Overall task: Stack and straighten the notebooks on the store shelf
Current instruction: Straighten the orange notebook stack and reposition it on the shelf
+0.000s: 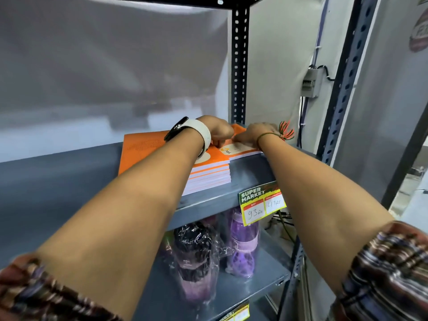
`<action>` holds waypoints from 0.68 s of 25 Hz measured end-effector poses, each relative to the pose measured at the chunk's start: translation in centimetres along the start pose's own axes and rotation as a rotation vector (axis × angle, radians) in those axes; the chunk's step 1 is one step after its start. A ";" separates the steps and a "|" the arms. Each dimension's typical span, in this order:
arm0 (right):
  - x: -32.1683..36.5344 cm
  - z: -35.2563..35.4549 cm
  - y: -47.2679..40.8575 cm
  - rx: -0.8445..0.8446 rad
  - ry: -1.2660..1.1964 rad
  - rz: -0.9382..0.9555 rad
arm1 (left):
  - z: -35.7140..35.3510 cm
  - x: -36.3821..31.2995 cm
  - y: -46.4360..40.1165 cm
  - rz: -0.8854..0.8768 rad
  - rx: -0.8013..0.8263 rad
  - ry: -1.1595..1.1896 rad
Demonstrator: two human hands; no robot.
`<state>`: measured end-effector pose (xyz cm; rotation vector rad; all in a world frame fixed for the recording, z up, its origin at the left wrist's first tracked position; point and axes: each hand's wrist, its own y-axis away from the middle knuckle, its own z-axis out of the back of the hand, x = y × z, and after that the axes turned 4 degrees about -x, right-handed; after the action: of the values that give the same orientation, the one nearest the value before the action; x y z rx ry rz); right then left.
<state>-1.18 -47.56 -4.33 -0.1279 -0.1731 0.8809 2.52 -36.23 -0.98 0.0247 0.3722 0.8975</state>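
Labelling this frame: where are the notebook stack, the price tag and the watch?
notebook stack (208, 176), head view, page edges at its front.
price tag (261, 205), head view, its middle.
watch (176, 132), head view, black face.

Fingers (223, 139) of both hands curled from view, forearm covering stack of notebooks (208, 172), price tag (262, 203) writing blurred

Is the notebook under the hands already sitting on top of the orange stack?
No, that notebook lies beside the stack, lower, on the shelf.
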 end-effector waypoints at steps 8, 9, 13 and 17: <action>-0.8 -0.1 -1.1 -0.144 -0.218 -0.109 | -0.1 -0.3 0.4 -0.035 0.021 0.023; -0.7 0.1 -1.1 -0.167 -0.240 -0.113 | -0.1 -0.2 0.2 -0.030 0.010 0.028; -0.8 1.1 -1.3 -0.269 -0.335 -0.119 | -0.2 -0.3 1.2 -0.017 -0.089 0.165; -0.9 2.6 -1.1 -0.390 -0.482 -0.152 | -0.1 0.4 0.9 -0.033 -0.209 0.363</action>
<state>-1.43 -48.81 -1.72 -0.2609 -0.7966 0.7061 2.06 -35.33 -1.04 -0.3394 0.6124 0.9042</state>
